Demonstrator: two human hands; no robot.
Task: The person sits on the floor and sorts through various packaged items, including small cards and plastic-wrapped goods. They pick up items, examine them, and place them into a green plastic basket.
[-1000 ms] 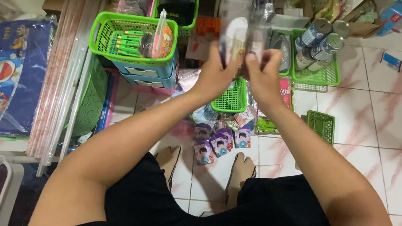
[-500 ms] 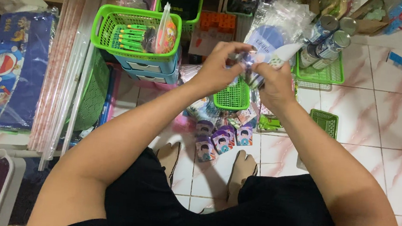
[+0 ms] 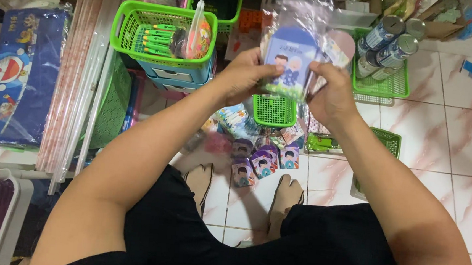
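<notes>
We sit cross-legged on a tiled floor and hold a clear plastic bag of blue cartoon cards up at twelve o'clock, well above the goods below, so the printed face turns toward us. Our left hand pinches the pack's left edge, thumb on the front; our right hand is clamped on its right edge, fingers curled behind. Directly beneath the pack lies a small green basket, and nearer our feet a cluster of small purple packets. At ten o'clock a green basket of pens sits on blue drawers; at two o'clock tins stand in a green tray. Goods hem us in ahead and to the left, where long rolls lie; bare tile opens only at three o'clock
</notes>
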